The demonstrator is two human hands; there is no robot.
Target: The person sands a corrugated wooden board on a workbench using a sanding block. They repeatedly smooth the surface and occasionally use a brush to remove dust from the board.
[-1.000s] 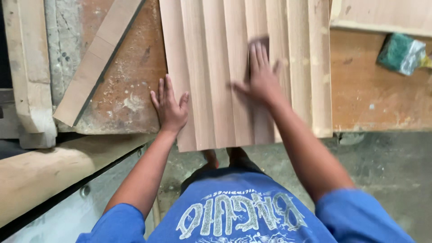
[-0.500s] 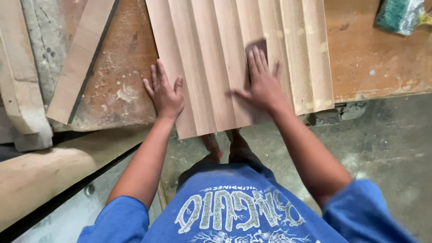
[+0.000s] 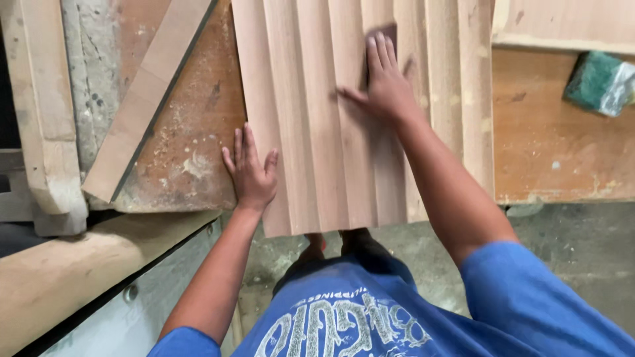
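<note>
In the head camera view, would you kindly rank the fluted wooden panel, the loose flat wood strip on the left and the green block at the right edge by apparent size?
Largest to smallest:
1. fluted wooden panel
2. flat wood strip
3. green block, partly cut off by the picture's edge, so its full size is unsure.
</note>
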